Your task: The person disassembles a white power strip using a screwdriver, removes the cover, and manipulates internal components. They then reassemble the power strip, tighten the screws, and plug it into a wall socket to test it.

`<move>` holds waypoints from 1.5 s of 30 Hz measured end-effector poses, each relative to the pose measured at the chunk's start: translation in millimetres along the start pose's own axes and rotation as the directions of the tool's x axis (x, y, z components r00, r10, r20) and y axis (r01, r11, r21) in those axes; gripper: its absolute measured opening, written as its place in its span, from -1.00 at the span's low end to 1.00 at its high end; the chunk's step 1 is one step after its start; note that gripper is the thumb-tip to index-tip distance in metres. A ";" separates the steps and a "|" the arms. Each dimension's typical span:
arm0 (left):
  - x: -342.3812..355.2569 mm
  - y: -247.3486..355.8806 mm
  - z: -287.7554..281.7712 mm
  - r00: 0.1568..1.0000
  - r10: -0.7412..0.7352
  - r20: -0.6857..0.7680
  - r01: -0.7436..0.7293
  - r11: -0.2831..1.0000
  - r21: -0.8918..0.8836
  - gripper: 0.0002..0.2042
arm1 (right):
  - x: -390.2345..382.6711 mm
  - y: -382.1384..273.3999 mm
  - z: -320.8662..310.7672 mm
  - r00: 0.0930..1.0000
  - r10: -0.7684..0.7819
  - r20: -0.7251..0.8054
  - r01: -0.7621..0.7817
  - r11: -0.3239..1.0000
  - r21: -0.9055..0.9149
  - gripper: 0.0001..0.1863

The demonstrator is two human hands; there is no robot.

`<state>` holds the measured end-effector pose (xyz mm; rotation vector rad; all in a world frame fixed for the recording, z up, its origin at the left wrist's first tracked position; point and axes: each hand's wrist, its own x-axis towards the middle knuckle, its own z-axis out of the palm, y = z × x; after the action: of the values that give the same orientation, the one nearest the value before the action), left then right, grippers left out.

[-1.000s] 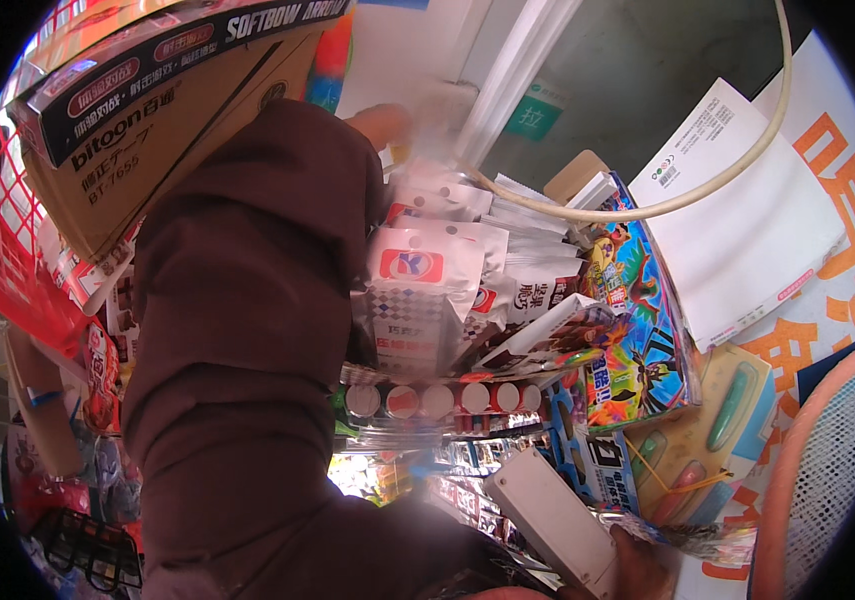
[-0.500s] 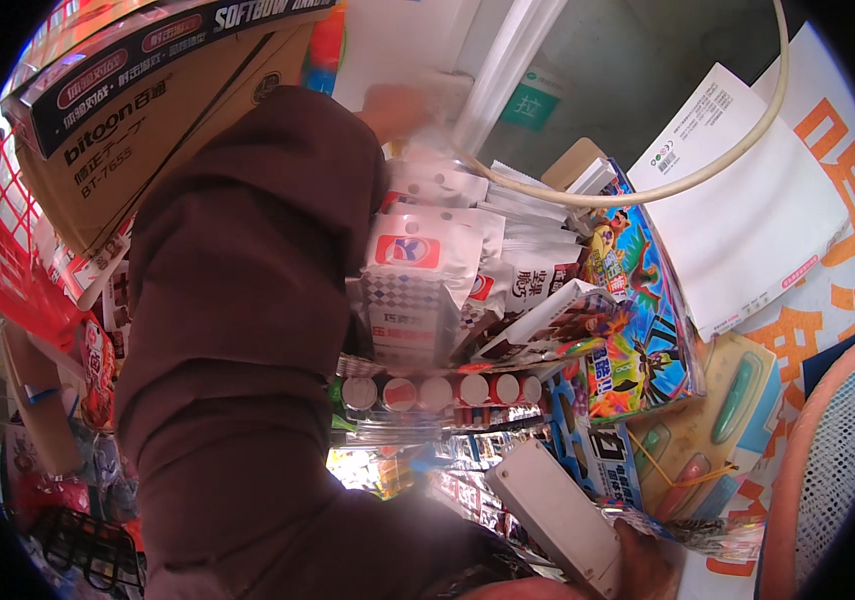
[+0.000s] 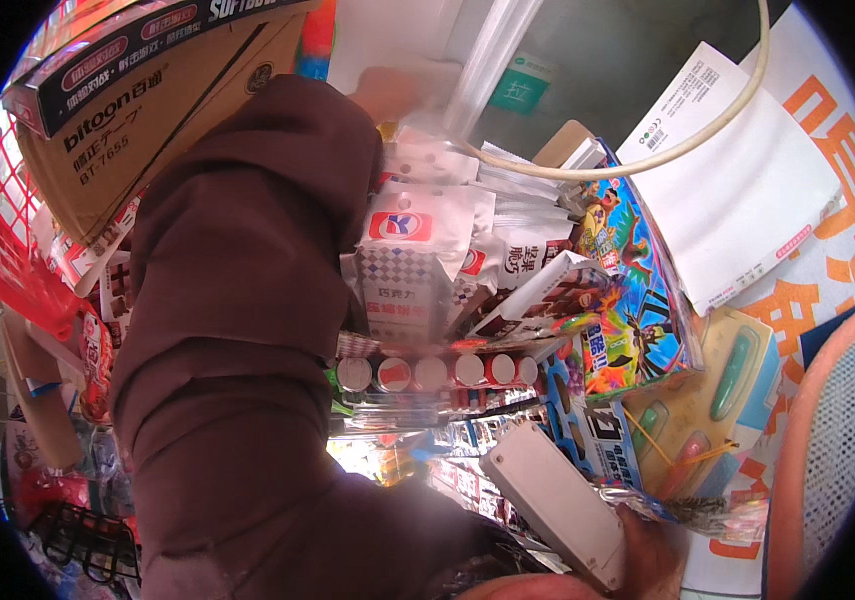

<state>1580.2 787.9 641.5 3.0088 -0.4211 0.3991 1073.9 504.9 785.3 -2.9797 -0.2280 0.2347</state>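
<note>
My left arm, in a dark brown sleeve, fills the left middle of the view and bends up and away. Beyond its cuff my left hand (image 3: pixel 409 92) is smeared by motion, so its fingers cannot be made out. It is just behind the upright white snack pouches (image 3: pixel 417 235), near a pale upright bar (image 3: pixel 487 70). Low on the right, my right hand (image 3: pixel 650 553) is closed round the lower end of an off-white rectangular plastic case (image 3: pixel 554 505). The case is tilted, with its far end pointing up and left.
A brown carton (image 3: pixel 162 130) and a red plastic basket (image 3: pixel 22 235) are on the left. Round-ended tubes (image 3: pixel 432 374) line up below the pouches. A colourful toy box (image 3: pixel 637 300), a white box (image 3: pixel 732 200) and carded knives (image 3: pixel 737 375) stand right. A pale cable (image 3: pixel 637 172) loops across above.
The view has shifted slightly, and most things sit a little higher and further left. My left hand stays behind the pouches, still blurred. My right hand keeps the case at much the same tilt.
</note>
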 end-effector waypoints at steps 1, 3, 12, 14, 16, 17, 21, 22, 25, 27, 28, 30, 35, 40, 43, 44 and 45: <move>-0.3 -0.1 -3.8 1.000 0.003 0.014 -0.003 1.000 -0.007 -0.59 | -1.6 -0.5 -0.6 1.000 -0.004 -0.002 0.004 1.000 -0.002 -0.20; -0.1 0.1 -10.5 0.999 -0.006 0.038 0.007 1.000 -0.016 -0.59 | -2.7 -0.2 1.4 1.000 -0.019 -0.008 0.019 1.000 -0.005 -0.19; 34.7 -31.0 -13.0 0.957 -0.024 0.289 0.041 0.998 -0.054 -0.76 | -7.0 -0.3 10.5 0.998 -0.054 -0.017 0.054 0.998 -0.010 -0.16; 35.7 -36.0 -10.5 0.982 -0.020 0.190 0.075 0.955 -0.286 -0.69 | -8.0 -0.4 11.6 0.998 -0.067 -0.018 0.067 0.998 -0.020 -0.17; 32.5 -30.9 -9.6 0.978 -0.033 0.207 0.136 0.851 -0.507 -0.70 | -9.0 0.0 11.7 0.995 -0.088 -0.038 0.087 0.996 -0.010 -0.18; 27.5 -25.9 -8.9 0.975 -0.041 0.219 0.169 0.775 -0.609 -0.69 | -9.8 0.4 11.7 0.995 -0.091 -0.044 0.091 0.996 -0.018 -0.19; 12.5 -5.6 -15.5 0.964 -0.085 0.254 0.249 0.628 -0.737 -0.66 | -10.5 4.5 12.9 0.993 -0.105 -0.055 0.100 0.992 -0.081 -0.19; 10.4 -2.0 -16.8 0.971 -0.090 0.222 0.225 0.656 -0.721 -0.65 | -10.2 5.5 14.0 0.992 -0.108 -0.058 0.102 0.989 -0.106 -0.19; 9.3 2.0 -19.5 0.981 -0.108 0.163 0.187 0.766 -0.615 -0.64 | -7.4 8.5 17.2 0.991 -0.117 -0.061 0.104 0.977 -0.186 -0.19; 7.9 3.3 -15.5 0.979 -0.153 0.137 0.201 0.846 -0.493 -0.63 | -6.3 8.2 17.4 0.992 -0.116 -0.059 0.102 0.976 -0.191 -0.20; 10.0 5.8 -13.8 0.977 -0.185 0.108 0.214 0.883 -0.418 -0.63 | -5.9 7.1 17.5 0.992 -0.112 -0.063 0.099 0.979 -0.177 -0.21; 13.1 9.2 -9.9 0.972 -0.227 0.058 0.234 0.923 -0.304 -0.62 | -6.4 2.4 15.1 0.992 -0.104 -0.067 0.094 0.986 -0.135 -0.23; 16.1 7.3 -14.0 0.973 -0.208 0.105 0.228 0.939 -0.259 -0.54 | -9.7 -9.7 10.2 0.991 -0.105 -0.088 0.099 0.993 -0.067 -0.29; 6.3 -19.7 -52.1 0.953 0.046 0.300 0.128 0.836 -0.533 -0.37 | -17.5 -11.9 17.8 0.993 -0.071 -0.092 0.066 0.996 -0.054 -0.27; -10.7 -31.7 -70.5 0.970 0.004 0.242 0.172 0.691 -0.702 -0.33 | -23.3 -11.1 22.2 0.995 -0.083 -0.053 0.078 0.994 -0.082 -0.24; -18.7 -33.8 -73.1 0.981 -0.011 0.194 0.162 0.593 -0.789 -0.33 | -24.7 -11.1 23.2 0.995 -0.095 -0.040 0.091 0.992 -0.092 -0.22; -27.4 -34.5 -74.2 0.985 -0.021 0.174 0.155 0.567 -0.809 -0.33 | -25.8 -11.4 24.2 0.990 -0.127 -0.055 0.119 0.986 -0.117 -0.21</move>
<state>1546.3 836.4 704.2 2.1031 -0.3288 -0.0525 1043.1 515.0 767.1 -3.0639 -0.4304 0.1185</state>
